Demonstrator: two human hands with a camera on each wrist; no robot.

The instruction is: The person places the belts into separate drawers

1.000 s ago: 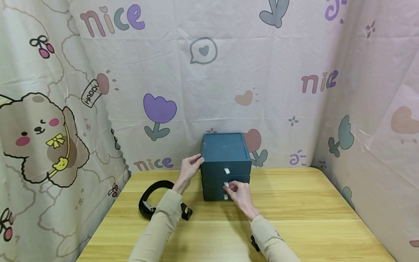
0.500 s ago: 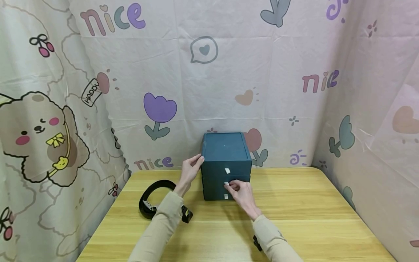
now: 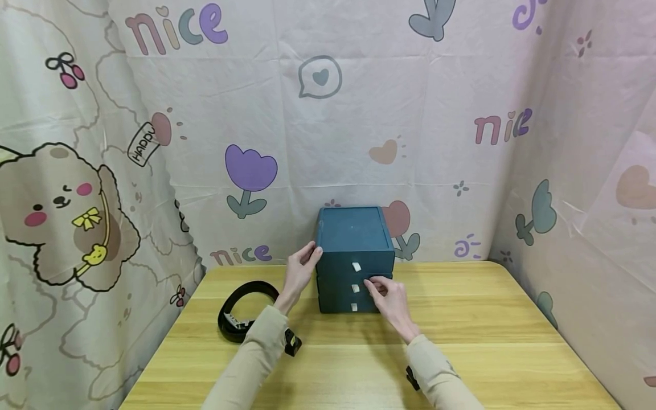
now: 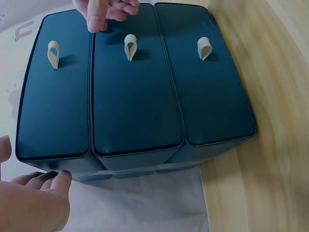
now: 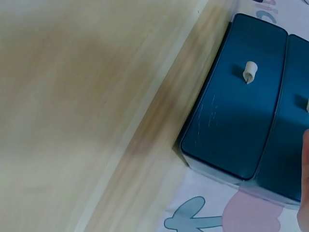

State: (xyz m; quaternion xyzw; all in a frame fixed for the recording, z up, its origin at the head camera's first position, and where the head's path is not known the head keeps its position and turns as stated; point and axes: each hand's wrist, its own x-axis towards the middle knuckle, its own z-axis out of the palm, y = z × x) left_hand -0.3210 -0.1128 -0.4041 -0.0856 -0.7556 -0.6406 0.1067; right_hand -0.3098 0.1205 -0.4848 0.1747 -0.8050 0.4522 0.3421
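A dark teal box of three stacked drawers (image 3: 353,230) stands at the back of the table, every drawer pushed in. Each drawer front bears a small whitish loop tab; the middle tab (image 3: 356,288) hangs free. My left hand (image 3: 297,277) rests at the box's left front edge, thumb by the front corner and fingers along the side, as the left wrist view also shows. Just right of the middle tab, my right hand (image 3: 392,300) hovers at the front with nothing between thumb and fingers. Only a sliver of the right hand (image 5: 304,183) enters the right wrist view.
A curved black strap-like object (image 3: 225,319) lies on the wooden table (image 3: 476,319), left of the box and partly hidden by the left sleeve (image 3: 251,356). A patterned cloth (image 3: 328,131) hangs behind the table and along both sides.
My right hand has let go of the middle tab and drawn away to the right. The left hand has stayed at the box's left corner, and the drawers look unmoved.
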